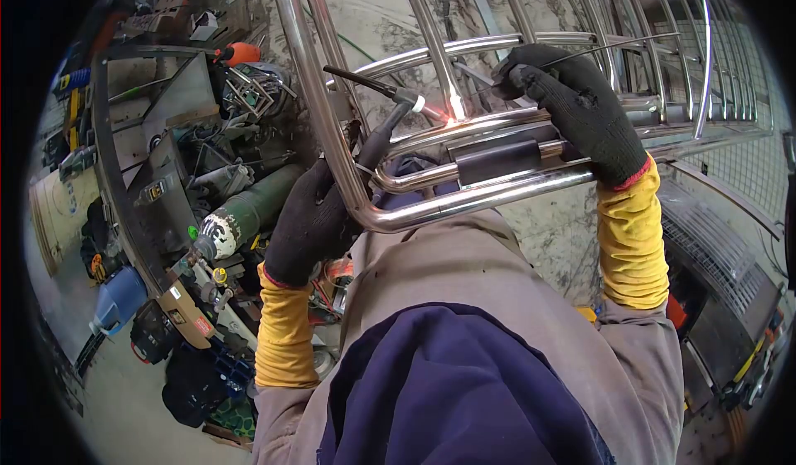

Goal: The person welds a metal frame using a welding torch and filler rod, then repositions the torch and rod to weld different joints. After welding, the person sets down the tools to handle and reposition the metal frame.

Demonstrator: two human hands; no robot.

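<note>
- torch (386, 135) gripped in left hand (313, 223), grasp partly hidden behind a bent tube (318, 92)
- thin rod (628, 46) pinched in right hand (580, 104), gloved like the left
- bright glow (452, 121) near the torch's tip, at the near end of a bar (429, 42)
- shiny tubular frame (497, 192) in front of the torso, between the hands
- green cylinder (255, 205) on the left, among clutter

Right hand (593, 112) turned inward, fingers (543, 90) pinched; left hand (308, 226) raised, partly hidden, its fingers apparently curled.

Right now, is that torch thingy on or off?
On: the torch has a bright glow just beyond its tip, at the tubing.
</note>
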